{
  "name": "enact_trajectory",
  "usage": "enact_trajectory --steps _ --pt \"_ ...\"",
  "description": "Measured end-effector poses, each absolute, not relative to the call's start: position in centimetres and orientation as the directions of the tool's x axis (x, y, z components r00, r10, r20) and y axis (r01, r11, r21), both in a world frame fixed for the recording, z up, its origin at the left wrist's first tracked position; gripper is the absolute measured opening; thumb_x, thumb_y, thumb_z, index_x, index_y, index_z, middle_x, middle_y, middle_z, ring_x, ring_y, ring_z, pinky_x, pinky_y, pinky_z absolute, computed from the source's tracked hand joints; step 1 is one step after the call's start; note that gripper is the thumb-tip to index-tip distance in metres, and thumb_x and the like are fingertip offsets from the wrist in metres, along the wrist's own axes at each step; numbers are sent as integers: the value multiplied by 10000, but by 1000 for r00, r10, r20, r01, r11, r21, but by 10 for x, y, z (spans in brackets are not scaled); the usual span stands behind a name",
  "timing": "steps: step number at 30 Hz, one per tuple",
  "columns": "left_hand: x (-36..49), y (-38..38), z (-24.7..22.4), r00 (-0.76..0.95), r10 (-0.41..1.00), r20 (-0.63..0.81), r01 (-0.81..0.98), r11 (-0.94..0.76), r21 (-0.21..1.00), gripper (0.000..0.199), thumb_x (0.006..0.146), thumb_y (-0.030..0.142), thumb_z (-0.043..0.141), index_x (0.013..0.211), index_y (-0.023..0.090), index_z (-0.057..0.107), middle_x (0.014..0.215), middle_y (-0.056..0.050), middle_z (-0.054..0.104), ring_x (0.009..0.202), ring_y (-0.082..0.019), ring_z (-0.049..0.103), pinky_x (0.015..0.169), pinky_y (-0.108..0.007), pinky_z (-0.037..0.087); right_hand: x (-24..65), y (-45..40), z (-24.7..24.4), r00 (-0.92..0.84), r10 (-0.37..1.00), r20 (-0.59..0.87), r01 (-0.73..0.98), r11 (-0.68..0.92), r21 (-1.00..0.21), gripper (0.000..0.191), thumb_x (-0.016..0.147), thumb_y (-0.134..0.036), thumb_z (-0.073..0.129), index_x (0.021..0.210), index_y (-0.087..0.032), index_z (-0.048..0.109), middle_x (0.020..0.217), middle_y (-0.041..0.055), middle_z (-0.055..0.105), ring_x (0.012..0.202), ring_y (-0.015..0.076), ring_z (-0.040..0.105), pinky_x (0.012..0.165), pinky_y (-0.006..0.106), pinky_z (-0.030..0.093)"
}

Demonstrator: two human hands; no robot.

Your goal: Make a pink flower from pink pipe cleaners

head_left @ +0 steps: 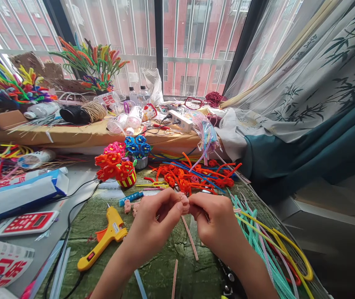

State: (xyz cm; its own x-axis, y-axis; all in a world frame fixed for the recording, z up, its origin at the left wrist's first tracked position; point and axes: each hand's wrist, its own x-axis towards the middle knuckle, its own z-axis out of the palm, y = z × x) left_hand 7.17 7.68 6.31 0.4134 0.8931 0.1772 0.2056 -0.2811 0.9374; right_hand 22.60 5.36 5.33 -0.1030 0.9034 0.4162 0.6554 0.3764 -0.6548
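Note:
Between the fingertips of both hands is a small pink coiled pipe cleaner piece (184,202). My left hand (160,211) pinches it from the left, thumb and forefinger closed on it. From the other side my right hand (213,216) grips it with its fingertips. Below the hands a straight pink pipe cleaner (190,238) slants over the green tabletop (152,257); I cannot tell whether it joins the coiled piece. Another pink pipe cleaner (174,279) lies nearer me. Small pink curled pieces (127,206) rest just left of my left hand, beside a blue tube (131,198).
A yellow glue gun (105,238) lies on the left, its cord trailing. Pots of red flowers (113,165) and blue flowers (137,146) stand behind. Red pipe cleaner pieces (183,176) spread beyond my hands; turquoise pipe cleaners (258,236) lie right. A power strip (180,121) sits on the ledge.

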Motion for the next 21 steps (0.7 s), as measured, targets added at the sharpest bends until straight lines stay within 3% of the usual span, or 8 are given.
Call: enact_trajectory --steps 9,21 --pt "71 76 64 440 880 182 252 -315 915 231 902 356 522 816 161 610 756 -26 626 682 -142 544 570 -222 406 225 55 52 -115 890 441 742 372 -557 213 790 -70 442 651 -163 574 604 34 608 563 155 513 549 273 253" --pt "70 78 62 404 902 153 152 -231 961 168 861 294 574 774 157 616 747 -12 618 687 -136 551 604 -224 439 224 54 54 -133 882 452 701 406 -587 217 795 -67 458 685 -162 619 616 28 619 572 156 554 553 266 290"
